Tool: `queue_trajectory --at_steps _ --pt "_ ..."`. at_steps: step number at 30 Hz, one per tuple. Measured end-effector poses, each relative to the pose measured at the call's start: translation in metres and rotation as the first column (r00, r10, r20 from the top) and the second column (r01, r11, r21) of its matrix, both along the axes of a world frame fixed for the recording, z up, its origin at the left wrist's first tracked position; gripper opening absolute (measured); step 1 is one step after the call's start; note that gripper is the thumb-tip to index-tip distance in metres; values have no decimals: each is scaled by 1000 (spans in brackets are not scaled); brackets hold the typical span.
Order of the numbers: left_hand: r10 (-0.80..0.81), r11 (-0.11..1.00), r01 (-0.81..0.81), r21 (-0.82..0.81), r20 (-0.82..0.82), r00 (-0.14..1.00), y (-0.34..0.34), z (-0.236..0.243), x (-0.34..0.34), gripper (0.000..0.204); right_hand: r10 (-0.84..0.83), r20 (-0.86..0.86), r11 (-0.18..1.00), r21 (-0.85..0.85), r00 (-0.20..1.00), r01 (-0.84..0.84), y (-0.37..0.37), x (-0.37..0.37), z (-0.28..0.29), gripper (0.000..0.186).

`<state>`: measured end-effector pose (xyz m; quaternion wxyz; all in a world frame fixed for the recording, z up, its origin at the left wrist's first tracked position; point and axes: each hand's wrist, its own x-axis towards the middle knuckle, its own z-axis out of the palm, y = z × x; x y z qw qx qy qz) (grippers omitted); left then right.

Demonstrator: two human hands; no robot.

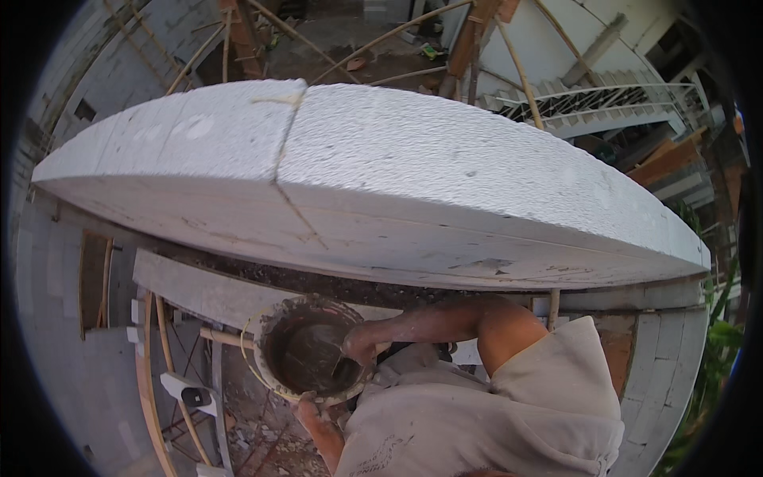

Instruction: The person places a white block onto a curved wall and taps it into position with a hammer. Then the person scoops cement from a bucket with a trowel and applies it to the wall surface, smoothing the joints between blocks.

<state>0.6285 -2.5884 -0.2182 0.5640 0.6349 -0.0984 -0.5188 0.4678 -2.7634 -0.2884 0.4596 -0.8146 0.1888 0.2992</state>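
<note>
A round bucket (266, 338) with a mortar-crusted rim stands below the white block wall, wet grey mortar (306, 350) inside it. My right hand (360, 343) reaches over the rim from the right, closed around the handle of what looks like a trowel. The tool's dark blade (340, 370) dips toward the mortar, partly hidden by the hand. At the bucket's near edge, my left hand (308, 407) grips the rim; some of its fingers are out of sight. A thin yellowish bucket handle (256, 372) hangs along the left side.
A long wall of white blocks (445, 151) crosses the view, with a mortar joint left of centre. Under it runs a pale plank (191, 290). Bamboo poles (163, 334) stand at lower left, above rubble (262, 445). Beyond the wall are a staircase (596, 111) and more poles.
</note>
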Motion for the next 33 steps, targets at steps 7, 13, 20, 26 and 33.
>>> queue_trajectory --at_steps 7,13,20,26,33 --pt "176 844 -266 466 229 957 -1 29 67 39 -174 58 981 97 983 168 -24 22 87 43" --pt "284 857 -354 376 229 931 -15 90 57 38 -102 77 994 33 992 100 -42 45 133 52" --pt "104 785 -287 549 341 934 -44 152 34 61 -59 -40 996 -65 997 56 -33 74 94 37" --pt "263 799 -408 441 354 898 -22 91 25 49 347 -35 930 -112 937 -349 0 56 130 40" --pt "433 803 -514 302 295 851 -17 119 12 42 363 67 924 -150 929 -351 -12 30 214 41"
